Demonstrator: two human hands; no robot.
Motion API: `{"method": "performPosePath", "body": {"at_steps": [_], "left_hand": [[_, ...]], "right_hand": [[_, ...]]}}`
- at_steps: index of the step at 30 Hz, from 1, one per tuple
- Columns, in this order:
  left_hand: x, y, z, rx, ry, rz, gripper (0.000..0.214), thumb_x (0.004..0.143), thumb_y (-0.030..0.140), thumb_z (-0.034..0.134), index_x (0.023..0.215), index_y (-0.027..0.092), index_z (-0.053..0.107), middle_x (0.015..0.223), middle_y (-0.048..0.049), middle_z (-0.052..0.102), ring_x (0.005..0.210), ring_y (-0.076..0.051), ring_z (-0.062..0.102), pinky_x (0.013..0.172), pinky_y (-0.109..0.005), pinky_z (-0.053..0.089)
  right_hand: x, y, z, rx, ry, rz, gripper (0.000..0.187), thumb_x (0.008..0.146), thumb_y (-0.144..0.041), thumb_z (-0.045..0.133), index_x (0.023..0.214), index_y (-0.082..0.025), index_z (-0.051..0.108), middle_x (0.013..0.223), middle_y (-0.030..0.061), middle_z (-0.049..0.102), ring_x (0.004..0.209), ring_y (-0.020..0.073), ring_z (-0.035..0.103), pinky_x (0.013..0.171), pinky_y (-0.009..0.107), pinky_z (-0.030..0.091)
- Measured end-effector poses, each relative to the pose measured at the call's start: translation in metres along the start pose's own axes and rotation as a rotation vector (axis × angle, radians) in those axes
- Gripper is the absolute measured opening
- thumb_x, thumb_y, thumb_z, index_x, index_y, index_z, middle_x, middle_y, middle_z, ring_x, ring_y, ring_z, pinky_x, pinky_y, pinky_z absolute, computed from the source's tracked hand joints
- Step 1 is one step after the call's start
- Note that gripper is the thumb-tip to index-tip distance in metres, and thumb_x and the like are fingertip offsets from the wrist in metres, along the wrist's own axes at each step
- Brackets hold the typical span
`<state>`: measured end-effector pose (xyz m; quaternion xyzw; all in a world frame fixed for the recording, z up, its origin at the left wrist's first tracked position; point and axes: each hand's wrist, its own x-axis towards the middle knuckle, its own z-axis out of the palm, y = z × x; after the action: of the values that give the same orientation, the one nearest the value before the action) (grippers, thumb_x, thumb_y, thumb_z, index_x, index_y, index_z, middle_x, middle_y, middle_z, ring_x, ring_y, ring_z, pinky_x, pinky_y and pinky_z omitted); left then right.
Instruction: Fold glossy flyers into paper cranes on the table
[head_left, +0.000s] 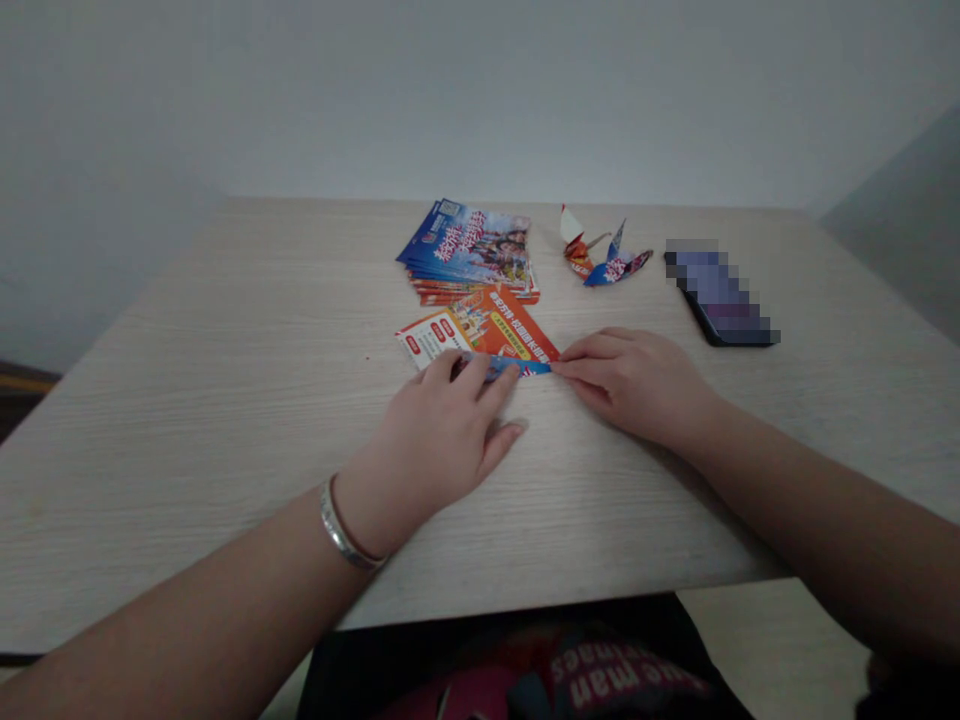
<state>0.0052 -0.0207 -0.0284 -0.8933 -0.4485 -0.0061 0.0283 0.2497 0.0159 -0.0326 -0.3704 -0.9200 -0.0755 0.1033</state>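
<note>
An orange and white flyer [480, 330] lies on the light wooden table [225, 380], its near edge folded so a blue strip shows. My left hand [439, 430] lies flat on that folded edge, fingers stretched out and pressing it down. My right hand [637, 380] rests at the flyer's right corner, with its fingertips pinched on the fold's tip. A silver bangle sits on my left wrist.
A stack of blue and orange flyers [469, 250] lies behind the folded one. A folded paper crane [604, 255] stands to the right of the stack. A dark phone [724, 300] lies at the right. The table's near edge runs just above my lap.
</note>
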Motion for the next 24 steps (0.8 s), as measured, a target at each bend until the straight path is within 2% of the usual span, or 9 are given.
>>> {"method": "performPosePath", "body": {"at_steps": [15, 24], "left_hand": [[0.0008, -0.0007, 0.0007, -0.029, -0.026, -0.003, 0.064, 0.099, 0.056, 0.037, 0.149, 0.016, 0.046, 0.142, -0.0194, 0.052, 0.128, -0.041, 0.049, 0.098, -0.055, 0.051], [0.0005, -0.0012, 0.0002, -0.039, 0.001, 0.02, 0.063, 0.099, 0.054, 0.039, 0.147, 0.013, 0.047, 0.143, -0.0205, 0.052, 0.132, -0.04, 0.046, 0.1, -0.056, 0.049]], "right_hand": [[0.001, -0.0019, -0.0008, -0.015, 0.026, 0.005, 0.022, 0.093, -0.021, 0.059, 0.105, -0.021, 0.078, 0.103, 0.0044, 0.077, 0.091, 0.0225, 0.07, 0.078, 0.036, 0.054], [0.0015, -0.0025, -0.0028, 0.004, 0.013, 0.016, 0.023, 0.094, -0.022, 0.058, 0.104, -0.02, 0.079, 0.103, 0.0059, 0.077, 0.091, 0.0221, 0.07, 0.079, 0.036, 0.054]]}}
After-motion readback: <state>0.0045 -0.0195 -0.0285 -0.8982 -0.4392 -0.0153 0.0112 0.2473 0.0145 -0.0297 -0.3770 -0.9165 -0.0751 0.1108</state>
